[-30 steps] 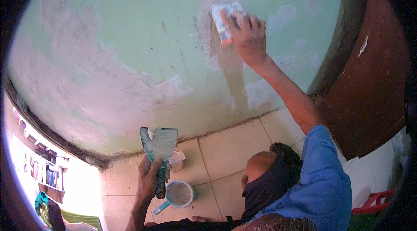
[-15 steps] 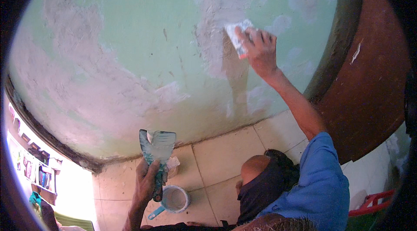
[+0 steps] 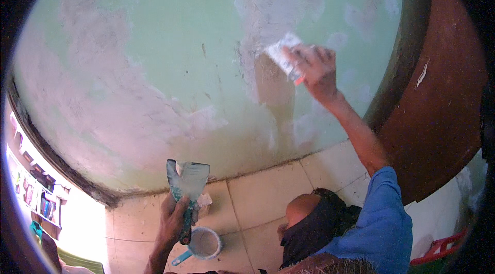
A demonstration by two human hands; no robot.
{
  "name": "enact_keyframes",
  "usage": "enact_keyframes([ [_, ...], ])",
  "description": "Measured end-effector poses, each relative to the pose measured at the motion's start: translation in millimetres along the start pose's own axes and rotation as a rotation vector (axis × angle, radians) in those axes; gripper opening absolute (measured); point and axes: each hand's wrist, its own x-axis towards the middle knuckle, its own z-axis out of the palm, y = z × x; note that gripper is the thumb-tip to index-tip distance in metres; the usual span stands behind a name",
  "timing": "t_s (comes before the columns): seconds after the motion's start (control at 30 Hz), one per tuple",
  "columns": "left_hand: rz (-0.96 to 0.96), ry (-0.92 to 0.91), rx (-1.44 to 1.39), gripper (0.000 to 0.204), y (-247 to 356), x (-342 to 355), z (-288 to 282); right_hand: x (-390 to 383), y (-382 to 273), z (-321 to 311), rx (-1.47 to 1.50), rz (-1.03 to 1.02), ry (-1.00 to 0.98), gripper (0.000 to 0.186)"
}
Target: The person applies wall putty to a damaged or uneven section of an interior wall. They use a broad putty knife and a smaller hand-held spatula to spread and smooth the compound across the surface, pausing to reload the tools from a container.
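Note:
My right hand [image 3: 315,70] grips a flat putty scraper [image 3: 284,53] smeared white, with a bit of red at its lower corner. Its blade lies against the green wall [image 3: 175,31], at the top of a damp-looking beige patch [image 3: 271,80] below rough greyish filler [image 3: 265,6]. Low on the left, my left hand [image 3: 172,214] is wrapped round the handle of a wide putty knife [image 3: 188,178], blade upward. Pale putty coats that blade. A round pot [image 3: 220,245] with a blue handle and greyish contents stands on the floor just right of this hand.
Beige tiles [image 3: 252,191] meet the wall's foot. A whitish lump [image 3: 204,201] sits behind the putty knife. My bent knee [image 3: 301,209] is at lower centre. Dark red-brown panel [image 3: 438,93] stands right; a red plastic thing [image 3: 441,248] is at lower right. Shelves [image 3: 47,204] show far left.
My right hand and its scraper have moved a little right and down in the picture. The beige patch beside the blade looks wider. My left hand keeps its hold, and the view has shifted slightly.

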Motion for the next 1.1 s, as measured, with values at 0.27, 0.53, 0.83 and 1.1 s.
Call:
enact_keyframes([
  [0.27, -0.011, -0.013, -0.01, 0.024, -2.3, 3.3, -1.3, 81.7, 86.6, 26.4, -0.237, -0.202, 0.159, 0.064],
  [0.53, 0.019, -0.009, -0.012, 0.025, -8.8, 3.2, -3.7, -10.2, 59.2, 1.6, -0.239, 0.099, -0.116, 0.071],
  [0.83, 0.02, -0.024, -0.011, 0.025, -1.1, 3.4, 2.9, 87.2, 46.9, 12.3, -0.367, 0.322, 0.141, 0.055],
  [1.1, 0.011, 0.025, -0.042, 0.02, -5.3, 0.1, 0.1, 50.6, -14.3, 40.4, -0.379, 0.005, -0.008, 0.057],
])
